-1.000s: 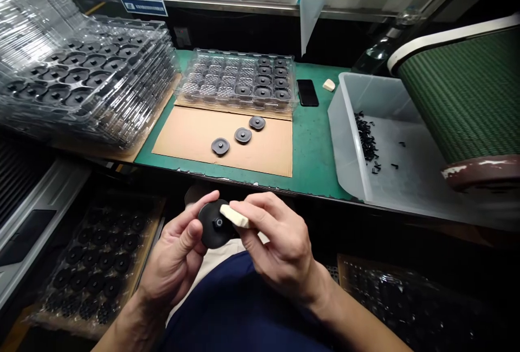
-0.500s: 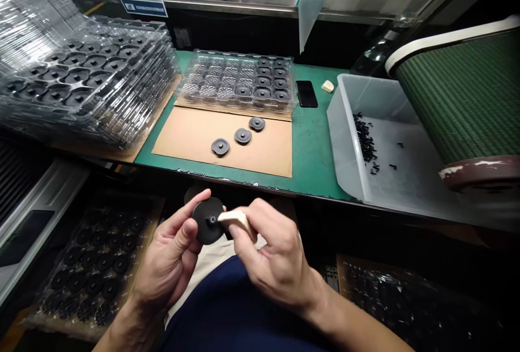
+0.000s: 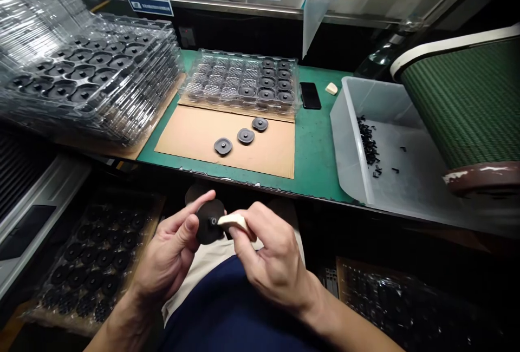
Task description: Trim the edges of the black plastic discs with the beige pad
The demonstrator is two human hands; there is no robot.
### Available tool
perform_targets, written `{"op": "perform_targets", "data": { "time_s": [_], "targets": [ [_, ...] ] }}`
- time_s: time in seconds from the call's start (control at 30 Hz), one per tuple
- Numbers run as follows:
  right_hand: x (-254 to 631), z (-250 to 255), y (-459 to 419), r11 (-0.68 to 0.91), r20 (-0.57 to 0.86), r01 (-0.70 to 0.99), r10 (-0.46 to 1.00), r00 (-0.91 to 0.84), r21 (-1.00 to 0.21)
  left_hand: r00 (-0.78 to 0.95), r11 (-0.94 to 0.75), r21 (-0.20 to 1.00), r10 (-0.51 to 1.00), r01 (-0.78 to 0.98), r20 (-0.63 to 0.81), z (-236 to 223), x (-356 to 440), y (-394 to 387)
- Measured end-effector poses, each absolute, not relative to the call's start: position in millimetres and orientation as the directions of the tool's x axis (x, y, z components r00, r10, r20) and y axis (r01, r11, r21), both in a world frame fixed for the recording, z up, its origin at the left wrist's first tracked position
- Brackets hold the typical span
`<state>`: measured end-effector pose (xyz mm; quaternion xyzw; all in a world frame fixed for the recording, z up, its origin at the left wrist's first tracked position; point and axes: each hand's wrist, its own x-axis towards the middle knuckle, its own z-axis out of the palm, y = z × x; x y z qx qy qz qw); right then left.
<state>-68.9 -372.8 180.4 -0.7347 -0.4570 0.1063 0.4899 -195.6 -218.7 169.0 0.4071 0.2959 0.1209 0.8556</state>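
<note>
Between its thumb and fingers, my left hand [image 3: 173, 249] holds a round black plastic disc [image 3: 207, 233] with a small raised hub at its centre. My right hand [image 3: 274, 254] pinches a cream-coloured block [image 3: 233, 222], whose tip is at the hub of the disc; whether it presses on it I cannot tell. Part of another dark round piece [image 3: 194, 194] shows behind my left fingers. Ahead, three similar dark discs lie on a cardboard sheet [image 3: 190, 130], the nearest disc [image 3: 223, 147] toward the front edge.
A clear tray [image 3: 223, 93], partly filled with discs, stands behind the cardboard. Stacked filled trays [image 3: 134, 89] rise at left. A phone [image 3: 310, 96] and a second cream block [image 3: 331, 88] lie right of the tray. A translucent bin [image 3: 345, 141] holds small black parts beside a green conveyor belt [image 3: 479, 108].
The view has shifted slightly. Both hands keep their hold, and the cream block stays at the disc's hub with only a slight change of angle.
</note>
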Motion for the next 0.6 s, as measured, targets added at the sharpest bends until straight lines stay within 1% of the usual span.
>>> {"op": "perform_targets", "data": {
  "time_s": [0.1,0.13,0.17,0.2,0.23,0.3,0.33,0.37,0.4,0.43,0.5,0.6],
  "targets": [
    [-63,178,-372,-0.036,0.436,0.747,0.793,0.426,-0.664,0.846,0.657,0.738,0.299,0.153,-0.442,170,-196,-217],
    [-62,177,-372,-0.015,0.466,0.774,0.792,0.396,-0.633,0.850,0.667,0.729,0.285,0.157,-0.443,170,-196,-217],
    [-62,177,-371,-0.011,0.476,0.772,0.782,0.402,-0.635,0.847,0.674,0.727,0.303,0.134,-0.436,170,-195,-218],
    [-63,177,-369,-0.023,0.461,0.734,0.766,0.449,-0.678,0.838,0.671,0.736,0.349,0.089,-0.420,170,-194,-219],
    [-65,176,-368,-0.045,0.410,0.656,0.749,0.521,-0.753,0.820,0.656,0.754,0.414,0.032,-0.395,169,-194,-220],
    [-70,176,-365,-0.079,0.229,0.425,0.747,0.624,-0.902,0.780,0.612,0.788,0.525,-0.069,-0.340,168,-194,-222],
    [-73,176,-364,-0.085,0.153,0.331,0.761,0.630,-0.940,0.768,0.598,0.795,0.555,-0.101,-0.320,167,-194,-222],
    [-74,176,-363,-0.090,0.111,0.283,0.776,0.621,-0.955,0.763,0.595,0.795,0.565,-0.114,-0.313,166,-195,-222],
    [-75,175,-363,-0.089,0.111,0.285,0.782,0.614,-0.954,0.767,0.602,0.791,0.556,-0.105,-0.321,165,-197,-221],
    [-75,174,-363,-0.083,0.145,0.329,0.779,0.610,-0.941,0.776,0.611,0.788,0.532,-0.075,-0.338,164,-198,-219],
    [-72,173,-365,-0.075,0.251,0.469,0.764,0.594,-0.880,0.811,0.618,0.786,0.448,0.023,-0.376,162,-200,-215],
    [-64,172,-369,-0.034,0.377,0.652,0.792,0.480,-0.758,0.867,0.639,0.755,0.283,0.149,-0.411,161,-202,-209]
  ]
}}
